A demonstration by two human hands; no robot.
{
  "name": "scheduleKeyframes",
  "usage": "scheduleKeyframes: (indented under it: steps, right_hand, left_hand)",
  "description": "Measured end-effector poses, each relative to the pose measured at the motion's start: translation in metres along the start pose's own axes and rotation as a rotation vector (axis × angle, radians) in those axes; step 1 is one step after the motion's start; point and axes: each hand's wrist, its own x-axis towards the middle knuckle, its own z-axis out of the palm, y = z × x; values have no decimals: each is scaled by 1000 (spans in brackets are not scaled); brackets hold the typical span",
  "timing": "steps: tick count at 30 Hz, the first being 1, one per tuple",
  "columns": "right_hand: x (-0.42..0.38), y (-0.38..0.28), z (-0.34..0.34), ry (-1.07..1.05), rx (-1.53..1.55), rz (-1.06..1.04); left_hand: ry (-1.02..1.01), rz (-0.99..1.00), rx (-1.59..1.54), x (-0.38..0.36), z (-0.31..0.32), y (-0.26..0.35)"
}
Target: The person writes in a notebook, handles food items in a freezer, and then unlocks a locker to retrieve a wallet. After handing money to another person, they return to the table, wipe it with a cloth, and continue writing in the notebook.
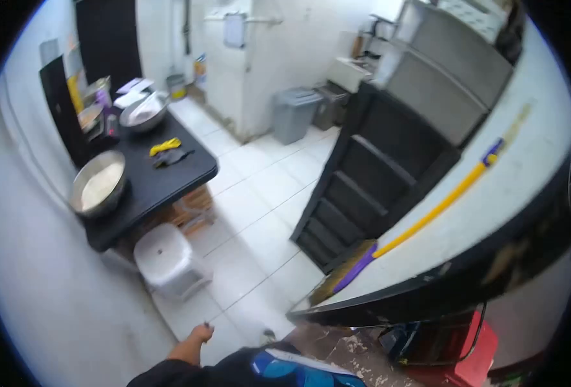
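Observation:
My left hand (200, 333) hangs low in front of me, its fingers closed. A small dark tip shows at the fingers, too small to name. Closest to that hand is a white plastic stool (166, 255), apart from it. Beyond the stool stands a black table (159, 177). On the table are a metal bowl (100, 184) of pale contents, yellow gloves (165, 147) beside a dark grey item (172, 157), and a second metal bowl (145, 113) with something white in it. My right hand is out of view.
A yellow-handled broom (427, 209) leans head-down against the wall on the right. Black shelving-like panels (369, 180) stand next to it. A grey bin (294, 116) is at the back, and a red plastic piece (479, 351) sits at lower right. White tiles (253, 235) cover the floor.

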Motion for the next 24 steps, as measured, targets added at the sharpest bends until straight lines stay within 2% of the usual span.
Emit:
scheduleKeyframes:
  steps: [1,3,4,5,6,7,8,9,10,11,13,14,16,17,18,20,24]
  right_hand:
    - [9,-14,10,-49,-5,-41]
    - [32,-43,25,-161,-20,-127]
    - [47,-64,29,-219,-39,-166]
    - [55,-78,38,-283,-31,-207]
    - [50,-127,36,-311,-140,-305]
    - [53,-169,42,-371,-83,-361]
    - [66,-196,45,-329,-264,-469]
    - [67,-235,46,-370,-227,-491]
    - [66,-270,47,-409,-196,-516]
    - [72,-291,52,-510,35,-400]
    - [95,-334,61,-693,480,-160]
    - [100,-368,58,-827,635,-138]
    - [97,-416,59,-1095,968,-66]
    - [102,-429,64,-1098,965,-75]
    - [114,-448,64,-1100,950,-107]
    - [123,-486,63,-1136,968,-144]
    - [154,-546,57,-970,745,-256]
  left_hand:
    - [-22,41,107,21,11,-9]
    - [27,50,13,44,13,-1]
    - [178,162,-25,35,2,17]
    - [170,175,-161,24,-15,42]
    - [64,118,-292,8,-37,72]
    - [35,123,-271,-6,-60,101]
    - [-33,281,-550,-23,-76,131]
    - [-101,440,-836,-41,-94,156]
    - [-176,608,-957,-62,-120,181]
    - [-245,780,-1076,-79,-147,203]
    - [-345,843,-1135,-98,-194,229]
    - [-388,880,-1165,-93,-213,238]
    - [-366,844,-987,-57,-230,236]
    - [-365,829,-892,-41,-242,236]
    - [-367,732,-771,-26,-258,238]
    - [-466,731,-743,-3,-287,240]
    - [-593,703,-701,37,-348,261]
